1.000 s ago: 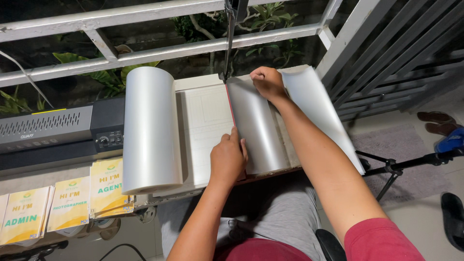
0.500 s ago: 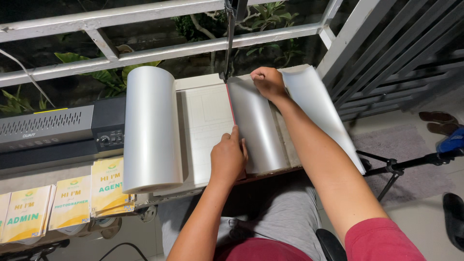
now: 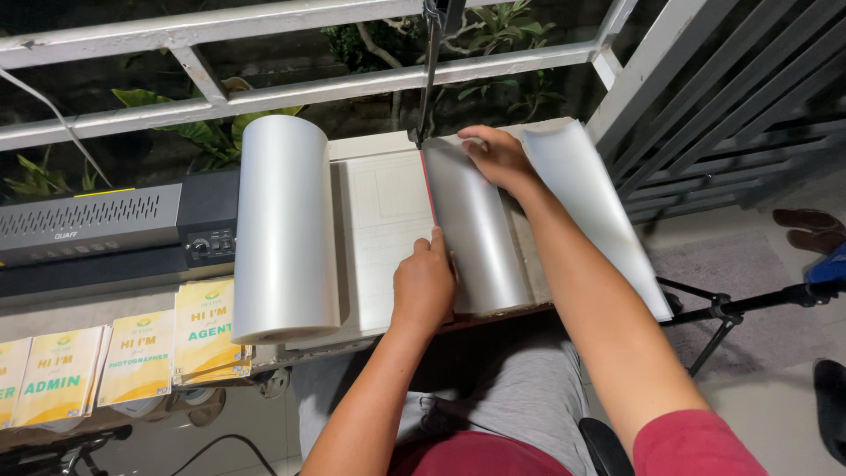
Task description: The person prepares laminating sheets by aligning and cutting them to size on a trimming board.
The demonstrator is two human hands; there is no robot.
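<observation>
A paper cutter board (image 3: 383, 211) lies across the table, its blade arm (image 3: 434, 53) raised upright at the far edge. A sheet of clear laminating film (image 3: 476, 234) runs from a large roll (image 3: 282, 229) over the board and curls up at the right end (image 3: 590, 203). My left hand (image 3: 425, 286) presses the film's near edge beside the red cutting line. My right hand (image 3: 495, 157) presses the film's far edge flat near the blade hinge.
A grey and black laminating machine (image 3: 115, 234) sits at the left. Several yellow printed cards (image 3: 132, 353) lie in front of it. White metal railings (image 3: 291, 88) with plants behind stand beyond the table. A black stand (image 3: 740, 308) and sandals (image 3: 811, 229) are at right.
</observation>
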